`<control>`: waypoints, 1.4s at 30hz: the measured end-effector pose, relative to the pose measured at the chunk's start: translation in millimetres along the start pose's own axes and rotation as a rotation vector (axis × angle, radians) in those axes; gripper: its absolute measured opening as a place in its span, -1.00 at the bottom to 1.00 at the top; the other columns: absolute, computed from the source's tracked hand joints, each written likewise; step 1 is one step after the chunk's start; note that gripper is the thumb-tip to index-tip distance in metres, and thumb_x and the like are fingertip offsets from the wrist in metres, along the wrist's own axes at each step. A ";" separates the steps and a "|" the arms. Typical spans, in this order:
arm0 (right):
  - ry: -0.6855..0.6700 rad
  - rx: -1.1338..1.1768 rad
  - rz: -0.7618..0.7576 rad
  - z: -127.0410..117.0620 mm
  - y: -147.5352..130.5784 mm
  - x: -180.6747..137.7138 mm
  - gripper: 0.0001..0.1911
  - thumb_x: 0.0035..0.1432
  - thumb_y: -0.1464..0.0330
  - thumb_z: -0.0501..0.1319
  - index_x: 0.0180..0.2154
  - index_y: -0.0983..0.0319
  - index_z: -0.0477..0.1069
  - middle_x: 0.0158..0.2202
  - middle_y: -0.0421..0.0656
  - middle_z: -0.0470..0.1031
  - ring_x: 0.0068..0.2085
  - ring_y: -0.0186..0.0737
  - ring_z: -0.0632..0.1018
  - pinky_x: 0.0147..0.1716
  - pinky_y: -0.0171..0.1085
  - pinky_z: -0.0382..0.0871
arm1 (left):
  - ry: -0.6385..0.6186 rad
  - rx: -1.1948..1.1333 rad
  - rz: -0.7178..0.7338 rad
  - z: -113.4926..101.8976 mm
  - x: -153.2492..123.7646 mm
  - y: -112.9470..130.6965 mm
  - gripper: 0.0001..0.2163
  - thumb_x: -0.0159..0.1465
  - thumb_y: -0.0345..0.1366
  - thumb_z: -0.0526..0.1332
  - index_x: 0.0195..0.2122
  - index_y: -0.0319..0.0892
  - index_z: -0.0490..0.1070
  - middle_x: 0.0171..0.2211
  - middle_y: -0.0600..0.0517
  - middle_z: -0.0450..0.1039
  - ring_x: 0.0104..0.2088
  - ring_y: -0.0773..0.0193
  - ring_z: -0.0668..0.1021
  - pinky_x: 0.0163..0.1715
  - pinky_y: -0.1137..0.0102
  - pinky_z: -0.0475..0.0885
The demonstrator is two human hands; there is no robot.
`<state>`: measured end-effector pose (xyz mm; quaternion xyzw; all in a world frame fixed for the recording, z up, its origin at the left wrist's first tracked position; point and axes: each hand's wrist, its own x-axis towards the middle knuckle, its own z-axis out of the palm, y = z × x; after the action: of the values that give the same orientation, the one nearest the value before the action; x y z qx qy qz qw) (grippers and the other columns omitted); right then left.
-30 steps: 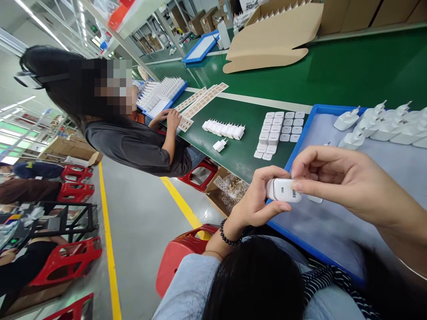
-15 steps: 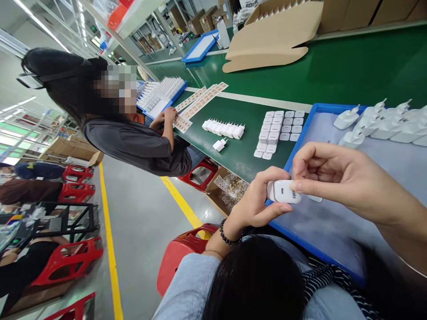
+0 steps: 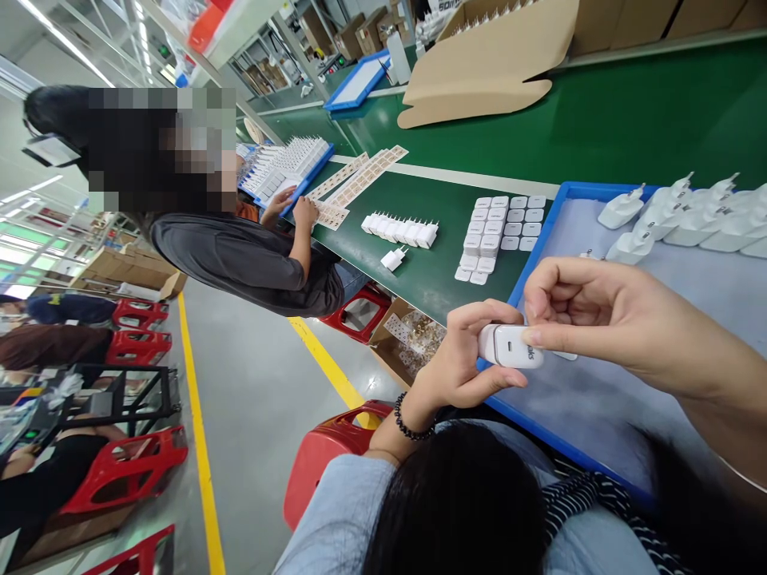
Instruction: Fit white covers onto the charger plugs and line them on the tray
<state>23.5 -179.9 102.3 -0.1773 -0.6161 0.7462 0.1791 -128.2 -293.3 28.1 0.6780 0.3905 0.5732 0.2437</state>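
Head view, left hand (image 3: pixel 459 359) and right hand (image 3: pixel 599 319) pinching white charger (image 3: pixel 509 346), lettering unreadable.

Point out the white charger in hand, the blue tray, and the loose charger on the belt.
white charger (image 3: pixel 509 346), head view, port face.
blue tray (image 3: pixel 542 233), head view, left rim.
loose charger (image 3: pixel 393 259), head view, white body.

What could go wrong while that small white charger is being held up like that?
The small white plastic charger is pinched only at its ends, between the left hand and the right hand, above the near edge of the blue-rimmed tray. If it slips, it might miss the tray and drop toward the floor. The right arm also hangs above the tray, so a sideways sweep could perhaps knock the white plug-in chargers lying there.
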 end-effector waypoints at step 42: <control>0.089 -0.293 -0.074 8.8 0.7 -11.4 -0.78 0.15 0.33 0.32 -0.45 0.16 0.30 -0.48 -0.29 0.30 -0.46 -0.34 0.31 -0.51 -0.32 0.22 | 0.013 0.044 -0.017 -2.9 3.7 4.0 -0.64 0.30 -0.08 0.18 0.02 -0.04 0.12 -0.15 0.00 0.30 -0.19 0.20 0.45 -0.21 0.27 0.45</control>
<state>29.2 -193.1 103.7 -0.2118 -0.7160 0.6326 0.2059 -129.9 -293.0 34.0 0.6762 0.4103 0.5666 0.2310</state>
